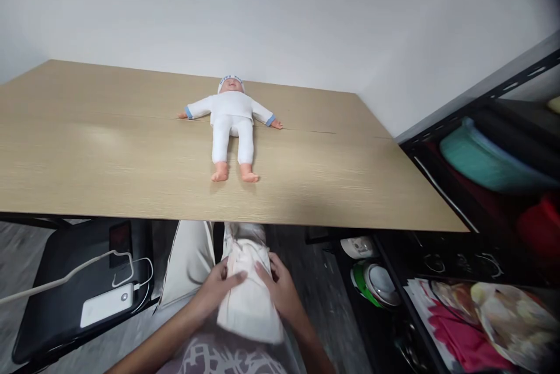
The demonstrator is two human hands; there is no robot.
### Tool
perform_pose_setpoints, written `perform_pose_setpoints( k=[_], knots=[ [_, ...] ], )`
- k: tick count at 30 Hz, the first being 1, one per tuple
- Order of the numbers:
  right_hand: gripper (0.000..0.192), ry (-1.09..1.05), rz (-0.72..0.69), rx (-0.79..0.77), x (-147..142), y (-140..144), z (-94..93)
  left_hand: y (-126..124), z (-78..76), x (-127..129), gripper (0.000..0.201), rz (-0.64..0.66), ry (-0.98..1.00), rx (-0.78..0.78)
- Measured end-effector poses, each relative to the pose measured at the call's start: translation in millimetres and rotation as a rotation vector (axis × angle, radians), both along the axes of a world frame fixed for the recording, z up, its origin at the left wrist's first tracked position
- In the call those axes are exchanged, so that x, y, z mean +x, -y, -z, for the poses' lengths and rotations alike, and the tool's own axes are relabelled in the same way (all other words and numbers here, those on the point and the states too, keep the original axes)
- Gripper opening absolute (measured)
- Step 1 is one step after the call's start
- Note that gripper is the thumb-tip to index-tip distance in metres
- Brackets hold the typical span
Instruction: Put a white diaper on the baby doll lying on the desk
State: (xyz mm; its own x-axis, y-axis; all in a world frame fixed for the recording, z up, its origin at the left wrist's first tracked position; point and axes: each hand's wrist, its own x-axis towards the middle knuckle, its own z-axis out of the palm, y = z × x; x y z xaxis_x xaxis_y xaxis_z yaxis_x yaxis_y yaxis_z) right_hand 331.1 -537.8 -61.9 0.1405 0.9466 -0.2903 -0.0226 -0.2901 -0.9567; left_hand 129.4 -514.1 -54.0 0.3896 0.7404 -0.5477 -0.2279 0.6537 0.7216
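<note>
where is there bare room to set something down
On the table, bare stretches lie left of the doll and right of it, toward the rack. Crowded: that rack, and the black seat, which holds a power bank.

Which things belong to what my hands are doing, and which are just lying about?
Belongs: pale cloth, held by left hand and right hand; probably the doll on the table.
Lying about: white power bank on black seat; teal item; pink item.
</note>
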Motion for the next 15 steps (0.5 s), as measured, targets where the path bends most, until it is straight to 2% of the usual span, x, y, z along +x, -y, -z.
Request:
perform_pose_setpoints(
  k=[2,3,5,6,8,10,13,15],
  knots=[
    [0.042,0.038,-0.013,0.07,-2,28,-40.7,29,-38.2,-19,0.078,0.012,-0.068,0.072],
    [0.038,0.065,0.009,0.126,-4,39,-58.0,41,-54.7,-29,0.08,0.027,-0.098,0.104],
    [0.034,0.12,0.002,0.224,-8,53,-84.1,54,-78.2,-42,0.085,0.069,-0.129,0.161],
    [0.031,0.143,-0.009,0.262,-10,53,-92.5,55,-84.7,-46,0.087,0.064,-0.143,0.179],
    [0.026,0.179,-0.033,0.292,-16,42,-101.0,44,-89.3,-47,0.086,0.011,-0.159,0.197],
    [0.025,0.199,-0.03,0.291,-22,21,-101.1,24,-87.2,-43,0.077,-0.054,-0.147,0.224],
    [0.029,0.219,-0.012,0.276,-32,-11,-91.4,-7,-80.2,-36,0.062,-0.097,-0.112,0.286],
    [0.032,0.212,-0.012,0.261,-38,-28,-80.6,-20,-73.8,-33,0.063,-0.123,-0.102,0.28]
  ],
)
